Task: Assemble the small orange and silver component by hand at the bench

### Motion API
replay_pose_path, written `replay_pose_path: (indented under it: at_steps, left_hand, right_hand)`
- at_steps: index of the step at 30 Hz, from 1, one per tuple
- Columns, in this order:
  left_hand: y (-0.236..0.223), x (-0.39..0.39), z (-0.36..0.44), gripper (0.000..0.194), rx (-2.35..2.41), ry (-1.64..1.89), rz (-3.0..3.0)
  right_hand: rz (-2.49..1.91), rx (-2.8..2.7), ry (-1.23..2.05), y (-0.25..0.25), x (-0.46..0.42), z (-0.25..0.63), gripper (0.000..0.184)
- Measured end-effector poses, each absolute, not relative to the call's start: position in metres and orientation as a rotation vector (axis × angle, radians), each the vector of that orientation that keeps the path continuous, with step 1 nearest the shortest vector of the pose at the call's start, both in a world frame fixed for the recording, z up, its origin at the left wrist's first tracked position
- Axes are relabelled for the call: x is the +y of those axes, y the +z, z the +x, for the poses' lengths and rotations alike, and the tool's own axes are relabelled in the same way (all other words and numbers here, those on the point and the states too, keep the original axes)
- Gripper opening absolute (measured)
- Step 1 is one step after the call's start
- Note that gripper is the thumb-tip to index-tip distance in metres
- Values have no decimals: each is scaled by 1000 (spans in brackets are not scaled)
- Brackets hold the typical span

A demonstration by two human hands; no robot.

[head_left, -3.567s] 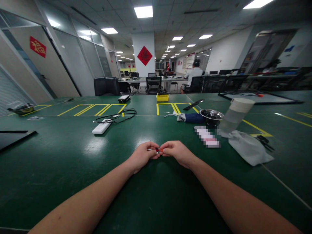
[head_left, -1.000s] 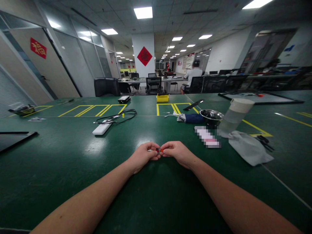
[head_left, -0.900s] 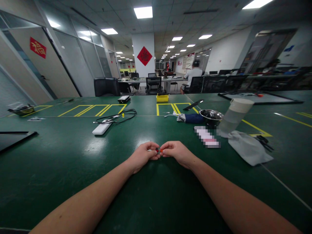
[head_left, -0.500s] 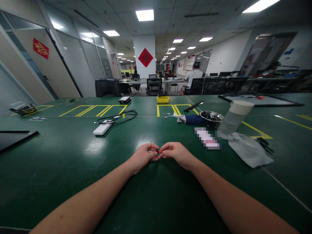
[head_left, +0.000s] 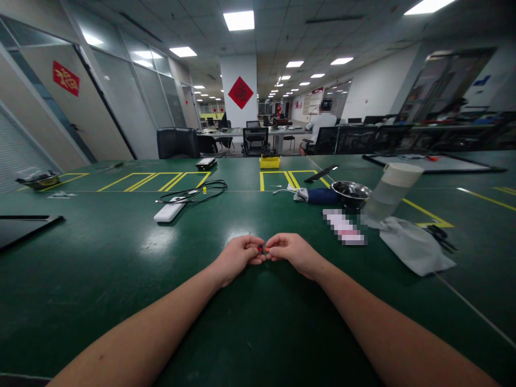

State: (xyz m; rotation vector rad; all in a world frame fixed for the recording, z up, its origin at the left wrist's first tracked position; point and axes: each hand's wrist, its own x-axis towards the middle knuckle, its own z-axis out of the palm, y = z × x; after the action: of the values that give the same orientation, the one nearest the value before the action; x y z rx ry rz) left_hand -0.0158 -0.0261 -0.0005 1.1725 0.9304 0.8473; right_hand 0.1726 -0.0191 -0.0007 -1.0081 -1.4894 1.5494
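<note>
Close together over the green table (head_left: 201, 333), my two hands meet at the fingertips. My left hand (head_left: 241, 257) pinches a small red and dark piece (head_left: 260, 249) between thumb and fingers. In the fingertips of my right hand (head_left: 294, 253) is a small orange piece (head_left: 268, 249). The two pieces face each other, nearly touching; whether they are joined I cannot tell. Fingers cover most of both, and they are too small to name more exactly.
Left of centre lie a white power bank (head_left: 170, 210) and a black cable (head_left: 213, 188). To the right are a metal bowl (head_left: 350, 193), a tilted-looking bottle (head_left: 387, 196), a grey pouch (head_left: 415, 247) and a blue bundle (head_left: 320, 195). A yellow box (head_left: 270, 162) stands farther back.
The hands stay at almost the same spot, still pinching the small pieces. The view has shifted very slightly.
</note>
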Motion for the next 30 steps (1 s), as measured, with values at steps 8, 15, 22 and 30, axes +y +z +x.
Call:
replay_pose_path:
  at_steps: [8, 15, 22, 30]
  left_hand:
    - [1, -27, -16, 20, 900, 891, 1109]
    - [1, -27, -15, 24, 938, 875, 1138]
    - [-2, -26, -15, 22, 946, 865, 1194]
    - [-2, -29, -15, 19, 1016, 892, 1344]
  right_hand:
    - [-1024, -1469, 1517, 0, -19, 172, 17]
    - [-1032, -1447, 1564, 0, -18, 172, 15]
    - [-997, -1468, 1580, -2, -18, 173, 18]
    - [-978, -1448, 1544, -5, -17, 172, 25]
